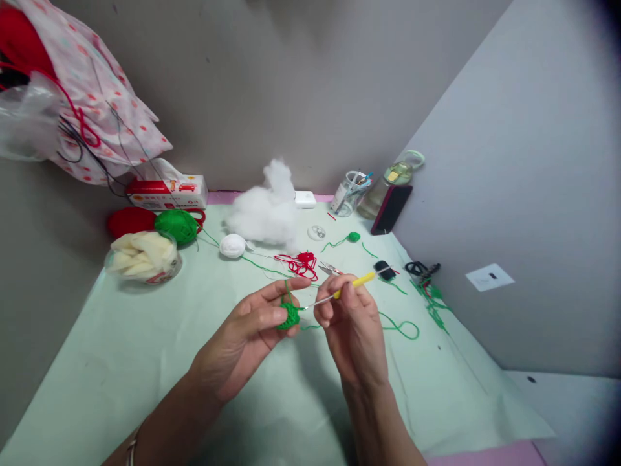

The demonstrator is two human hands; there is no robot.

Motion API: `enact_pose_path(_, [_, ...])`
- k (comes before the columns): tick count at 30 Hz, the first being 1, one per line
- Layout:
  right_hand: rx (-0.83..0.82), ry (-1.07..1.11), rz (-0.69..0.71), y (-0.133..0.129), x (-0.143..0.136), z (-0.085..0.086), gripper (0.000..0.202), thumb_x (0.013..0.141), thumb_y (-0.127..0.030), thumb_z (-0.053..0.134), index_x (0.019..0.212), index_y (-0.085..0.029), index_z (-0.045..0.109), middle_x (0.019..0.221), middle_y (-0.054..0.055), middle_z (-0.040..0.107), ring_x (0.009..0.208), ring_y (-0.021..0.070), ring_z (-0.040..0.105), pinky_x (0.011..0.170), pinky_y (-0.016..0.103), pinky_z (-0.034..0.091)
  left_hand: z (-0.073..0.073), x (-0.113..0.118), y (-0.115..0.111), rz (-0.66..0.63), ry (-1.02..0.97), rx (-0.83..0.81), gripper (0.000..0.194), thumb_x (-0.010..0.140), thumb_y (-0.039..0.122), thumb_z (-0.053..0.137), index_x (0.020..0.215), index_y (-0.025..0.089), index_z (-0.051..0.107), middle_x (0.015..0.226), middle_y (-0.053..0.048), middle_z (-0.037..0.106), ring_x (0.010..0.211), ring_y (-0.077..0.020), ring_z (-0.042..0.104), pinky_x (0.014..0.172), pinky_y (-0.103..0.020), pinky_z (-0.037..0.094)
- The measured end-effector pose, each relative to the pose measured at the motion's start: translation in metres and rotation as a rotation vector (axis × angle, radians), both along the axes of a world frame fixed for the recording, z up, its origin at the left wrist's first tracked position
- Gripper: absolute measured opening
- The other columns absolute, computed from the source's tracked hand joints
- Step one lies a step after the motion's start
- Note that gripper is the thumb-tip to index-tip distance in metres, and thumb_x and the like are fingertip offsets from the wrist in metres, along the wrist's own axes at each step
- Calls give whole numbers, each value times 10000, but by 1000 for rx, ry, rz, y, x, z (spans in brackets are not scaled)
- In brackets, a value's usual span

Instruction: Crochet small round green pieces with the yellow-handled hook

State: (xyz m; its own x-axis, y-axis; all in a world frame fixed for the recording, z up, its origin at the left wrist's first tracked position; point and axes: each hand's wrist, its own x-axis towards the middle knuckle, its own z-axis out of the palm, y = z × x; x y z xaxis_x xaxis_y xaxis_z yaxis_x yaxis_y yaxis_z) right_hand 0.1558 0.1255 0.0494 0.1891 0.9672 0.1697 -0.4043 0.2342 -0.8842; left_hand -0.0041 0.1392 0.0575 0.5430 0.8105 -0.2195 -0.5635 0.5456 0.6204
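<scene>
Between the thumb and fingers of my left hand is a small green crochet piece. Green yarn loops up over the raised index finger of that hand. My right hand is closed around a crochet hook with a yellow handle. Its metal tip points left, at a green loop on the edge of the piece. A green yarn tail runs beneath my hands and curls on the table to the right. Behind my hands lie a red yarn tangle and small scissors, partly hidden by my right hand.
White stuffing, a white yarn ball and a green yarn ball sit farther back. A plastic tub stands left; a pen jar, a bottle and a phone stand back right. Grey partitions enclose the table.
</scene>
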Motion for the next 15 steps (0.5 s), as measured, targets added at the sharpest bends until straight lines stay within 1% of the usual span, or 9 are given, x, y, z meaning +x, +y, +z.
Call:
enact_pose_path(2, [36, -93, -10, -2, -2, -2, 253, 971, -442, 674, 861, -219, 721, 730, 13, 669, 576, 128, 561, 519, 259, 474, 0, 2, -2, 44, 62, 75, 371, 821, 240, 823, 1191, 246, 804, 872, -15, 652, 826, -153, 571, 850, -267, 470])
enact_pose_path(4, [96, -240, -66, -5, -4, -4, 217, 985, -414, 665, 923, -228, 758, 839, 47, 739, 713, 170, 643, 625, 304, 531, -2, 5, -4, 78, 127, 151, 361, 830, 242, 834, 1187, 285, 799, 949, -27, 708, 942, -192, 618, 957, -315, 461])
enact_pose_path(5, [119, -302, -98, -7, -5, -5, 194, 993, -385, 659, 952, -234, 773, 891, 59, 762, 782, 185, 666, 667, 319, 542, -2, 5, -4, 91, 156, 179, 355, 837, 253, 834, 1188, 294, 797, 979, -33, 722, 988, -210, 624, 983, -334, 455])
enact_pose_path(7, [136, -353, -136, -9, -6, -7, 179, 1006, -348, 644, 974, -241, 784, 934, 64, 779, 821, 190, 679, 689, 323, 548, -4, 5, -5, 119, 208, 206, 335, 870, 294, 811, 1204, 299, 791, 973, -34, 722, 993, -219, 620, 974, -342, 452])
enact_pose_path(10, [110, -269, -109, -7, -4, -8, 209, 1013, -375, 630, 952, -226, 763, 882, 59, 773, 726, 170, 670, 627, 301, 547, -6, 2, -4, 152, 267, 218, 338, 898, 336, 781, 1233, 288, 785, 931, -26, 684, 921, -202, 591, 908, -322, 450])
enact_pose_path(13, [86, -185, -73, -4, -3, -7, 236, 1017, -394, 622, 921, -208, 732, 836, 55, 766, 680, 159, 676, 591, 281, 547, -6, 0, -3, 173, 288, 234, 349, 855, 332, 826, 1201, 289, 803, 912, -16, 635, 877, -184, 560, 844, -298, 451])
enact_pose_path(15, [101, -174, -63, -4, -3, -5, 229, 1031, -377, 604, 923, -212, 720, 840, 47, 767, 680, 152, 683, 596, 275, 552, -6, -1, -2, 188, 300, 242, 345, 833, 334, 846, 1175, 294, 814, 889, -12, 616, 860, -180, 554, 824, -292, 457])
